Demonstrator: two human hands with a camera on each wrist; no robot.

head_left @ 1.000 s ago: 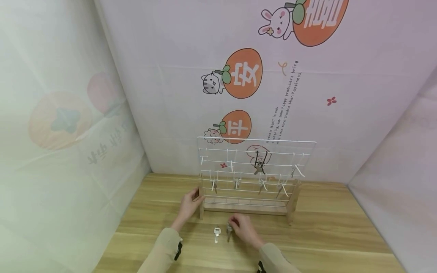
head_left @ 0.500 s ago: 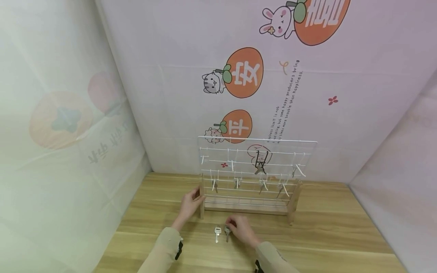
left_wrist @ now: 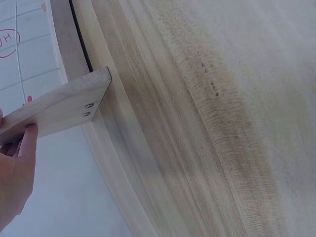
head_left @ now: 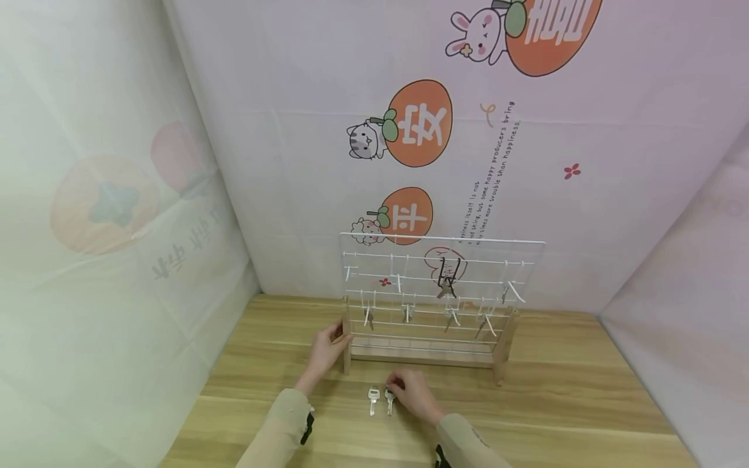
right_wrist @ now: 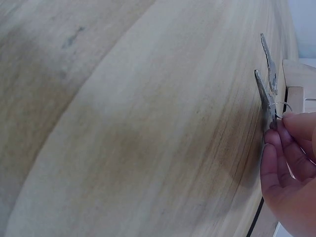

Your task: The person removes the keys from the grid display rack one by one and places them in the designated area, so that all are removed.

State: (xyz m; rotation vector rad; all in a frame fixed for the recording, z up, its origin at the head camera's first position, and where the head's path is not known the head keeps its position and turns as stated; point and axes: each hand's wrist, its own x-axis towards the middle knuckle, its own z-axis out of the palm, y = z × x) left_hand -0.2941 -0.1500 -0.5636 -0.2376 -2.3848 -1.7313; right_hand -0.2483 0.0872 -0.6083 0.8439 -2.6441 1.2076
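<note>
My left hand (head_left: pixel 324 351) grips the wooden side post (left_wrist: pixel 74 101) of a white wire display rack (head_left: pixel 421 341), thumb on one face and fingers behind it. In front of the rack, my right hand (head_left: pixel 411 392) pinches a silver key (head_left: pixel 389 404) by its small ring (right_wrist: pixel 289 106) at the head end. The key's blade points toward me, close over the table. A second silver key (head_left: pixel 373 401) lies just to its left, roughly parallel. In the right wrist view, the held key partly hides the head of that other key (right_wrist: pixel 269 61).
Several keys hang from the rack's white hooks (head_left: pixel 453 316), and one hangs on a black hook (head_left: pixel 447 286). Two upper-left hooks (head_left: pixel 399 283) carry no key. The rack stands on a wooden table (head_left: pixel 562 390) before a printed cloth backdrop (head_left: pixel 304 162).
My right hand has shifted slightly left with its key, bringing it nearer the other one. The key has tilted and now looks brighter. My left hand stays on the post.
</note>
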